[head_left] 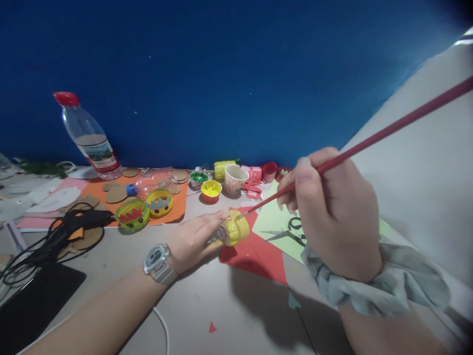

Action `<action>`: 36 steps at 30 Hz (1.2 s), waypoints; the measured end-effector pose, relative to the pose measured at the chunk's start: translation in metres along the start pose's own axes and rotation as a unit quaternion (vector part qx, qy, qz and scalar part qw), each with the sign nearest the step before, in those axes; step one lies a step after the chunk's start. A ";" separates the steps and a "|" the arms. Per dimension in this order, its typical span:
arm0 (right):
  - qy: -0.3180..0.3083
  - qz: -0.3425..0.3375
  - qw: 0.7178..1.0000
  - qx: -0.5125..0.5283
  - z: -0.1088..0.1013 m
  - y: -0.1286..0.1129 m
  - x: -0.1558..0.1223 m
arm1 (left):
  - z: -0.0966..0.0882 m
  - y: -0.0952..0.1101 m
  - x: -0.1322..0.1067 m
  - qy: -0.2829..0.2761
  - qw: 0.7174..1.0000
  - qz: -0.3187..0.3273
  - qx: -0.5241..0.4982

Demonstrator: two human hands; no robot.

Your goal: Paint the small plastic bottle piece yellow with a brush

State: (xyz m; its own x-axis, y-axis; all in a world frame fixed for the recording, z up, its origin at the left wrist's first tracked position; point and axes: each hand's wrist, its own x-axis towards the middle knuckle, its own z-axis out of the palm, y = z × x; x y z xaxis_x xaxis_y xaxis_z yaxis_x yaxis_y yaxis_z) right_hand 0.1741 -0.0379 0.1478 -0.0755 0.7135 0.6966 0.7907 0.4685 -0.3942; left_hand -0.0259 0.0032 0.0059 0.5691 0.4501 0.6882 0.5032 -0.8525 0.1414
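Note:
My left hand (192, 237), with a clear watch on its wrist, is closed round a cut plastic bottle piece (239, 229) coated in yellow paint. The piece lies tilted over a red sheet of paper (254, 259), its painted end facing right. A long red-handled paintbrush (391, 136) is pinched in my right hand (338, 217), which has a pale scrunchie at the wrist. Its tip meets the upper side of the yellow piece. Just behind stand a small cup of yellow paint (211, 189) and a cup of green paint (198, 178).
Scissors (284, 233) lie on light green paper (266, 217) beneath my right hand. A paper cup (235, 179) stands at the back. Two decorated yellow-green rings (132, 215), a tall bottle (92, 138), a black glue gun (88, 219) with cable, and a dark tablet-like slab (44, 301) occupy the left.

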 end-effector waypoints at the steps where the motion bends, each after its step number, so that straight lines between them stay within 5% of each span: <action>1: -0.003 -0.004 1.000 0.012 0.000 0.000 0.000 | 0.000 0.000 0.000 -0.001 1.000 -0.003 0.000; 27: 0.050 0.026 0.998 0.003 0.000 0.010 0.006 | 0.000 -0.002 -0.002 -0.012 1.000 0.010 -0.001; 36: -0.104 0.045 0.992 0.062 0.045 0.047 0.014 | -0.001 -0.001 0.000 -0.038 0.998 0.023 -0.042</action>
State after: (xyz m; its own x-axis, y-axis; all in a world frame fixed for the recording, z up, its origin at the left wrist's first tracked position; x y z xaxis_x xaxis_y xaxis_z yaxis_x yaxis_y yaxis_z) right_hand 0.1830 0.0172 0.1120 -0.1420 0.8411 0.5219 0.7207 0.4493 -0.5280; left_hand -0.0269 0.0039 0.0065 0.6394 0.4257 0.6403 0.4205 -0.8908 0.1723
